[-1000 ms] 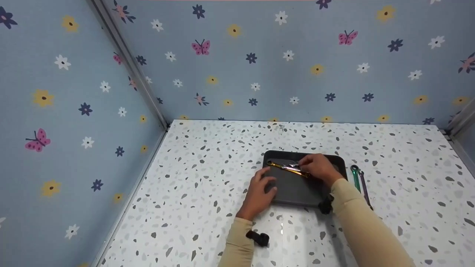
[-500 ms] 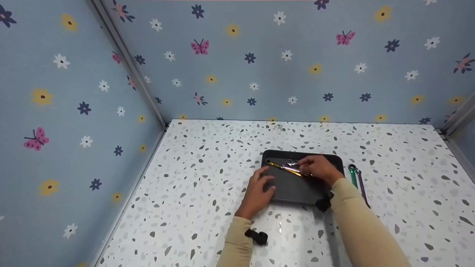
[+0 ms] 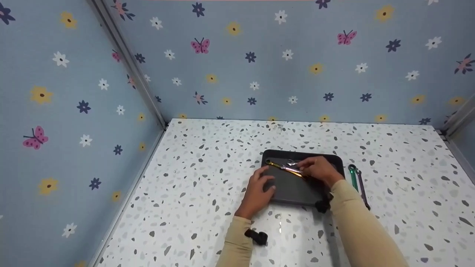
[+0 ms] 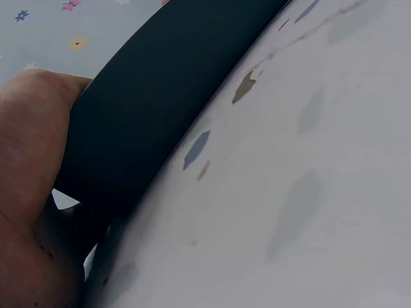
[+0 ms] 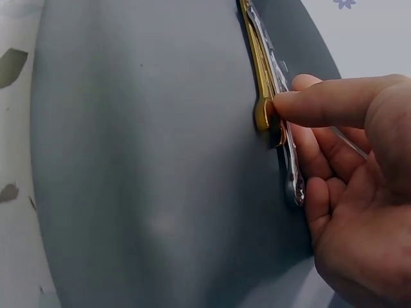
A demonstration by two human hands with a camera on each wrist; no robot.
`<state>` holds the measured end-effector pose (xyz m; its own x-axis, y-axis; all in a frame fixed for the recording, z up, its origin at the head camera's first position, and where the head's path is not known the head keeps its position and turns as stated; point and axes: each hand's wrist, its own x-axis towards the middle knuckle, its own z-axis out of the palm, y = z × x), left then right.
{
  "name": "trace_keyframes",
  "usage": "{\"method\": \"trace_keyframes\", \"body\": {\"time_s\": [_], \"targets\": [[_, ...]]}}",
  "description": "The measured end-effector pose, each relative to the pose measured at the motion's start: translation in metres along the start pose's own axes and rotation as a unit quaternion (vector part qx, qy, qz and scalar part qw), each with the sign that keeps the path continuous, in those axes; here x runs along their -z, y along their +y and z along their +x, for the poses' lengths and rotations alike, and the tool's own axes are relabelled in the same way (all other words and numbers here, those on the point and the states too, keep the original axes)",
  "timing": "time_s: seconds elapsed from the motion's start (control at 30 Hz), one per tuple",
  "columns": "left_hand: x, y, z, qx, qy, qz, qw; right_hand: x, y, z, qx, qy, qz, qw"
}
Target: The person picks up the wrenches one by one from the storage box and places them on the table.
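The controlling relation is between the right hand [image 3: 321, 168] and the gold wrench [image 5: 260, 70], which lies in the rear half of the dark tray [image 3: 291, 190]. The long axis of the wrench runs slantwise: its ring end is set near the tray's rear left corner, and the opposite end slopes forward and to the right, directly at the right grip. The right hand is therefore the one in contact. Its grip is nearly closed, the thumb bearing on the near end of the gold wrench and the other fingers curled on the far side, with a silver wrench [image 5: 293, 160] alongside and roughly parallel. The left hand [image 3: 256, 193] is at the tray's left edge, fingers spread and slightly bent over the rim; it holds no tool, and its fingertips lie just beside the ring end. A green wrench [image 3: 354, 178] and a purple wrench [image 3: 362, 187] rest on the worktop [image 3: 200, 185], just outside the tray's right edge. The tray's right rim is partly covered by the right hand and forearm. A second silver piece [image 3: 291, 162] shows behind the pair, possibly another wrench; its remainder is hidden by the fingers. In the left wrist view, the left fingertips are mostly concealed behind the tray wall.
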<state>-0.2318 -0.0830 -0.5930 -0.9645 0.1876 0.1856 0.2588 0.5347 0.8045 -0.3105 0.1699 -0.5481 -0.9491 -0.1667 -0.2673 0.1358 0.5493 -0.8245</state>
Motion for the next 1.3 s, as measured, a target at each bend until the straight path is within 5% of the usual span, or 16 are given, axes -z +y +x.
{"method": "trace_keyframes", "body": {"time_s": [1.3], "targets": [[0.0003,-0.0009,0.0018,-0.004,0.0,0.001,1.0,-0.003,0.0016,-0.0027,0.034,-0.042,-0.07,0.9961]]}}
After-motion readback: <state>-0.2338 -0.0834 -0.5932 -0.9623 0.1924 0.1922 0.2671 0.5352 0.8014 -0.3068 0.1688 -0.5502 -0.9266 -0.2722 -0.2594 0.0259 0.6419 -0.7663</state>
